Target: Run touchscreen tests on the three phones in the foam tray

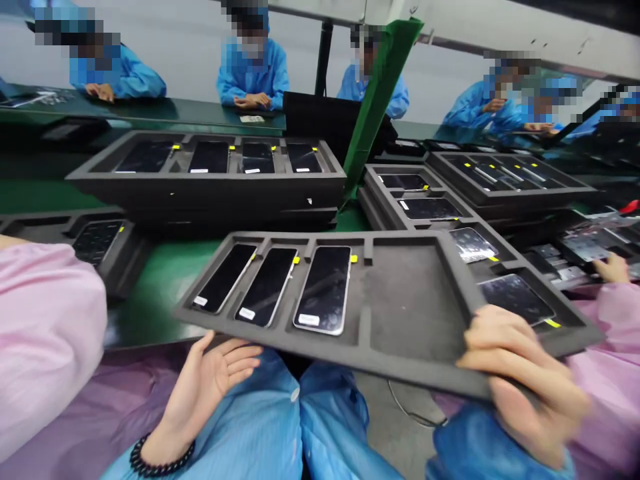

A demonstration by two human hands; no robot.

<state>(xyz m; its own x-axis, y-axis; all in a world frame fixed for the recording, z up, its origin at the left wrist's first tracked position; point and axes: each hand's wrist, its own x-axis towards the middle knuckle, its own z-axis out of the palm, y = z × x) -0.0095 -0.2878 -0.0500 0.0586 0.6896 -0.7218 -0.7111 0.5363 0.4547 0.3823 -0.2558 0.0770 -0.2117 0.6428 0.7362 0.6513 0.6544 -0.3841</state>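
Note:
I hold a dark grey foam tray (pixel 415 300) tilted above my lap. Three phones lie in its left slots, the rightmost phone (pixel 325 288) edged in silver; the right half of the tray is bare. My right hand (pixel 520 380) grips the tray's near right corner, thumb on top and fingers wrapped under. Palm up with fingers spread, my left hand (pixel 207 387) sits under the tray's near left edge, a black bead bracelet on its wrist.
More foam trays (pixel 210 180) with phones stand on the green belt (pixel 160 280) ahead and to the right. A green divider (pixel 380 93) leans at centre. People in blue coats sit across; pink sleeves (pixel 45 333) flank me on both sides.

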